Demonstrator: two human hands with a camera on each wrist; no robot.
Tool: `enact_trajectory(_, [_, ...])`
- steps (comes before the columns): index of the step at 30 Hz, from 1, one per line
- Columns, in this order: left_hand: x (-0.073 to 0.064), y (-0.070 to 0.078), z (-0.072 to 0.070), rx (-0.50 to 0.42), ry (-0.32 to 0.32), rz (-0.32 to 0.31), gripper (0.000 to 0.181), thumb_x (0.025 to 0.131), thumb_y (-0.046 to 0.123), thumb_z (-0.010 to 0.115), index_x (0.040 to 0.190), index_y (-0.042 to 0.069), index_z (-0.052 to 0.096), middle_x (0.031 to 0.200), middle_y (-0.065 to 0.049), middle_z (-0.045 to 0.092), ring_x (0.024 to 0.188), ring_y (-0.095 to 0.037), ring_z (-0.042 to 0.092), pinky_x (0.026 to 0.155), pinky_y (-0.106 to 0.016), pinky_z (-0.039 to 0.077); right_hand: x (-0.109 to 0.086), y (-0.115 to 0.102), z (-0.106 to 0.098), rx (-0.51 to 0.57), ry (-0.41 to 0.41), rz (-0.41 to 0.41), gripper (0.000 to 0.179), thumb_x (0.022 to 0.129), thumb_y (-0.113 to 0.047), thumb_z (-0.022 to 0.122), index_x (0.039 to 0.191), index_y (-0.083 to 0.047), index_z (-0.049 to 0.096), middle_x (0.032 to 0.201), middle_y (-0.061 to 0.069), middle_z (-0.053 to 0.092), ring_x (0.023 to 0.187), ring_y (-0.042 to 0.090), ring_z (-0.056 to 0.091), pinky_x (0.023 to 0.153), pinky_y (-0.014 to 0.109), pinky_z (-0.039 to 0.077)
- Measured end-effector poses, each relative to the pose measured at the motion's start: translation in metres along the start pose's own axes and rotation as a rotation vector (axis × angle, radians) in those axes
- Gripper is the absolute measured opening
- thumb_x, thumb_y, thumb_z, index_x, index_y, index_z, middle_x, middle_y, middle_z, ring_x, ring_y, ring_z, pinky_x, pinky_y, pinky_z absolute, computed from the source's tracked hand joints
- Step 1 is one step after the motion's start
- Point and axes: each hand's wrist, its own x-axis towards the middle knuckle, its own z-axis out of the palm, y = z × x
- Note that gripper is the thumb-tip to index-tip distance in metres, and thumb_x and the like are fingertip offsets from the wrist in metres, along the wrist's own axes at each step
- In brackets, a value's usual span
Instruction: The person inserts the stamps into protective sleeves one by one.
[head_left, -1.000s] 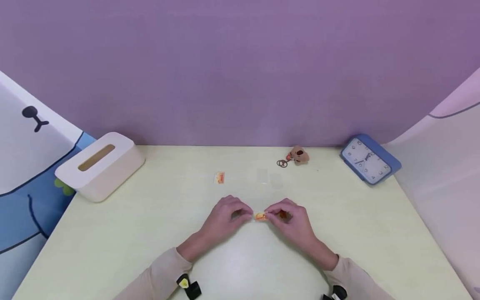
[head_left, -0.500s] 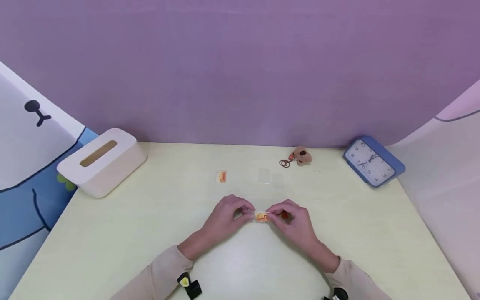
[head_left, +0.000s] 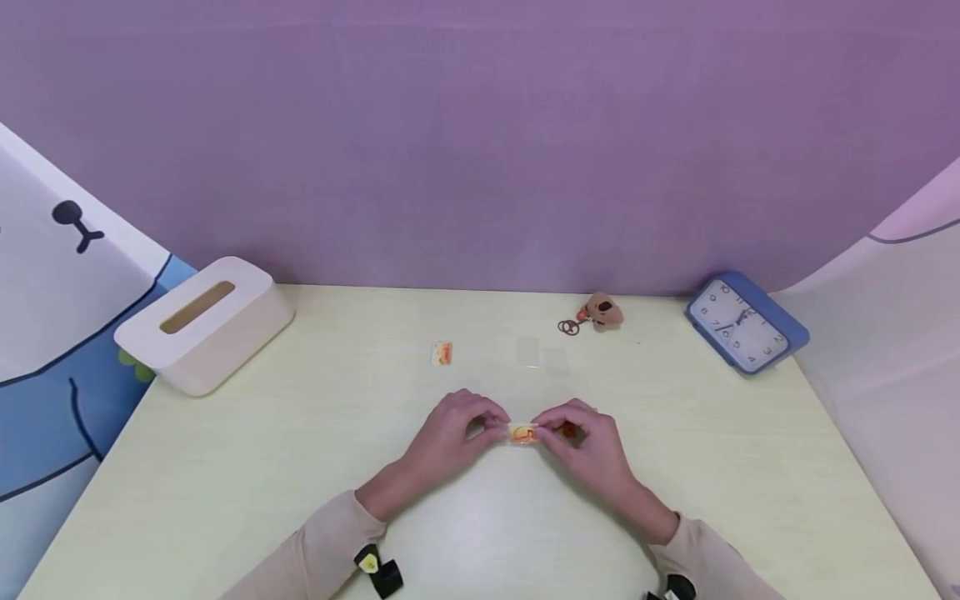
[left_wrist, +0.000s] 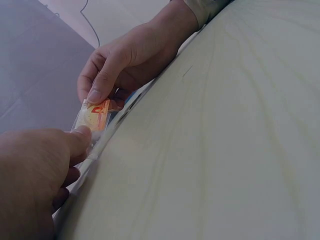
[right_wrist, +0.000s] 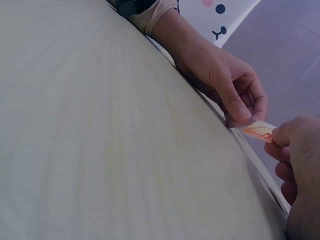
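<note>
In the head view, my left hand (head_left: pixel 454 433) and right hand (head_left: pixel 588 437) face each other close over the table, with a small orange-and-yellow printed card (head_left: pixel 522 434) between their fingertips. My left thumb and fingers pinch clear plastic (right_wrist: pixel 237 121) around the card's left end, like a thin sleeve. The right thumb and forefinger pinch the card's other end, as the left wrist view shows. A small orange-red patch (head_left: pixel 568 430) shows beneath the right hand's fingers, mostly hidden.
Farther back lie another small orange-and-white card (head_left: pixel 442 353) and two clear rectangular pieces (head_left: pixel 528 352). Behind them sits a brown plush-animal keychain (head_left: pixel 603 311) with metal rings. A white tissue box (head_left: pixel 206 325) stands at left, a blue clock (head_left: pixel 747 323) at right.
The hands keep their pinch on the card and plastic, almost still. Slightly more of the card shows between the fingertips than a second ago. The head view has shifted a little.
</note>
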Motion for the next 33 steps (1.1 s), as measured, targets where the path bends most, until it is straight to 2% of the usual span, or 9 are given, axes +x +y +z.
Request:
enact_trajectory(24, [0.0004, -0.0001, -0.0002, -0.019, 0.001, -0.006, 0.012, 0.1, 0.021, 0.085, 0.112, 0.019, 0.082, 0.098, 0.016, 0.075, 0.094, -0.005, 0.062, 0.094, -0.036, 0.052, 0.0015, -0.005, -0.0006, 0.021, -0.008, 0.021, 0.026, 0.082, 0.008, 0.093, 0.097, -0.012, 0.084, 0.088, -0.003, 0.08, 0.076, 0.005, 0.066, 0.068, 0.022, 0.058])
enact_trajectory(33, [-0.0004, -0.0006, 0.0024, -0.026, 0.003, -0.003, 0.016, 0.097, 0.02, 0.088, 0.112, 0.02, 0.081, 0.096, 0.016, 0.074, 0.092, -0.005, 0.062, 0.092, -0.035, 0.053, 0.0007, -0.005, -0.001, 0.047, -0.016, 0.021, 0.023, 0.084, 0.006, 0.093, 0.098, -0.01, 0.084, 0.089, 0.0, 0.082, 0.076, 0.005, 0.068, 0.069, 0.02, 0.058])
